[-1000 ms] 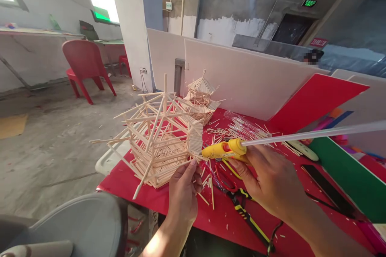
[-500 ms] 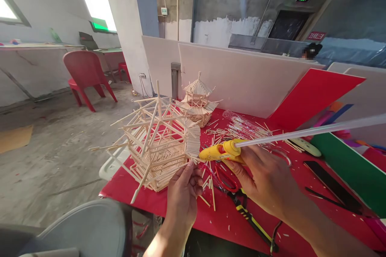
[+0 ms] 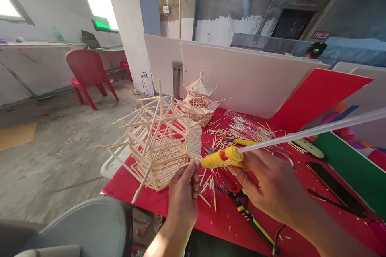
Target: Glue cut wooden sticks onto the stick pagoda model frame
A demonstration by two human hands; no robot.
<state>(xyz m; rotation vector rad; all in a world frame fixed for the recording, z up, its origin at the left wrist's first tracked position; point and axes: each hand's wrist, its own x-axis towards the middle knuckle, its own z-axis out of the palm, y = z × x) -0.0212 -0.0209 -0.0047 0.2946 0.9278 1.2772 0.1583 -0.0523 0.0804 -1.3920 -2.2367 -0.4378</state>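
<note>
Pointing nozzle-left, glue gun [image 3: 223, 159] held in right hand [image 3: 273, 188] grip, left hand [image 3: 182, 192] pinching stick model [image 3: 159, 144].

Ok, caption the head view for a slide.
Right hand points a yellow glue gun at a stick model; left hand touches it.

1 head-worn camera looks forward and down from just behind the near edge of the red counter [image 3: 229, 225]. It sits close over the left hand [image 3: 182, 192] and right hand [image 3: 271, 188], which are right of the stick model [image 3: 159, 148]. White boards [image 3: 241, 76] stand beyond it.
</note>
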